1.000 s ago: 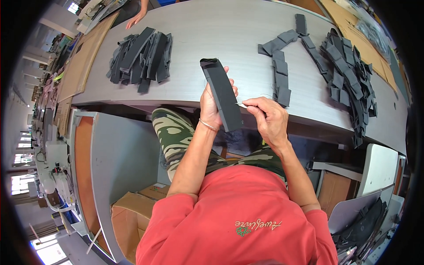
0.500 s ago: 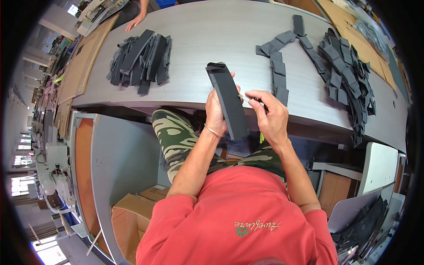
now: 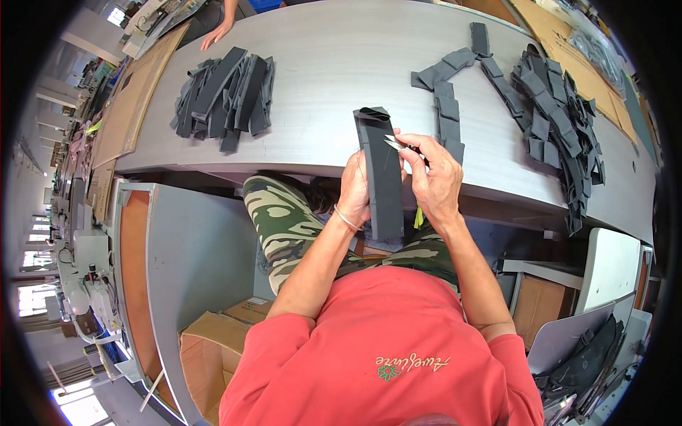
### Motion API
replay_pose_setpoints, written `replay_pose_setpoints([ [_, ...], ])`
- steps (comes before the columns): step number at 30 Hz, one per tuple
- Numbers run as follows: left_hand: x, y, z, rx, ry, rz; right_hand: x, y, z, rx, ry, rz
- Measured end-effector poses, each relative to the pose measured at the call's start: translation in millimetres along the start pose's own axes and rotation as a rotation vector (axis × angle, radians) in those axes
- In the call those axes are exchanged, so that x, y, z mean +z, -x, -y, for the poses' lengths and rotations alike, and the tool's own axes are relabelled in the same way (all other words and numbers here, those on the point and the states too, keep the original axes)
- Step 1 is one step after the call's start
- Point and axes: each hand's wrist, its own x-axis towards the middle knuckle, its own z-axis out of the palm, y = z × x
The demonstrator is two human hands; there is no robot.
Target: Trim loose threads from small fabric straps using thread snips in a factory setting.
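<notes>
My left hand (image 3: 354, 188) is closed round a long, dark grey folded fabric strip (image 3: 385, 195), held upright just off the table's near edge. At its upper end the cloth bends over into an open loop. Pinched in my right hand (image 3: 438, 183) is a small pair of thread snips (image 3: 393, 143). Their pointed metal blades stand slightly apart and lie across the strip's upper right part; whether they touch the cloth I cannot tell. The handles are mostly hidden by my fingers.
A pile of grey fabric strips (image 3: 224, 99) lies on the table (image 3: 327, 57) at left. Joined grey pieces (image 3: 447, 110) trail toward a larger heap (image 3: 558, 113) at right. Another person's hand (image 3: 217, 34) rests on the far left edge. An open cardboard box (image 3: 209, 355) stands below left.
The fabric strip has shifted right and turned more upright in my left hand. The snips' blades, beside the strip before, now lie across its face, further up.
</notes>
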Motion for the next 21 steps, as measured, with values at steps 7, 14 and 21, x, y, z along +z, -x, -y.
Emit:
replay_pose_setpoints([
  [7, -8, 0, -8, -0.001, 0.101, 0.049, -17, 1, 1, 0.263, -0.174, 0.102],
  [14, -12, -6, -8, 0.013, 0.101, -0.166, -17, 22, 15, 0.006, -0.030, 0.278],
  [21, -17, -6, -5, -0.014, 0.033, -0.165, -12, 23, 17, -0.058, 0.031, 0.305],
])
